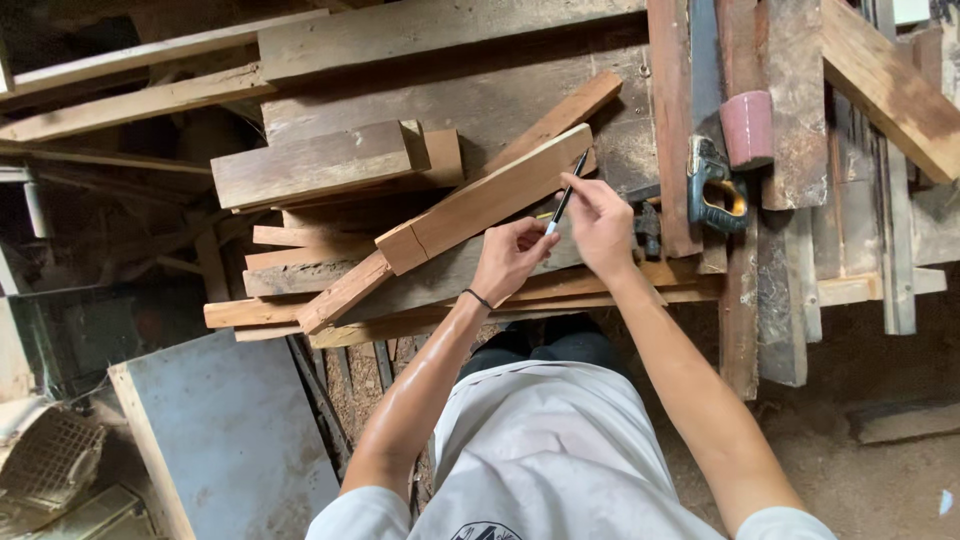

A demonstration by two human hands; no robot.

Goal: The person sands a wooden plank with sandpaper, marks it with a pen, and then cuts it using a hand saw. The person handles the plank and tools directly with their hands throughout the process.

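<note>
Both hands meet over a wooden plank [485, 200]: right hand [600, 225] grips a black pen [567, 192], left hand's [510, 255] grip pinches its lower end.

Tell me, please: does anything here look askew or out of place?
Yes. The wood plank under the right hand, which holds a pen, lies diagonally across the pile, not parallel to the boards beneath. A handsaw rests among the planks to the right. The left hand is beside the plank.

Both bare arms reach forward, left hand [512, 257] curled, right hand [600, 222] pinching.
</note>
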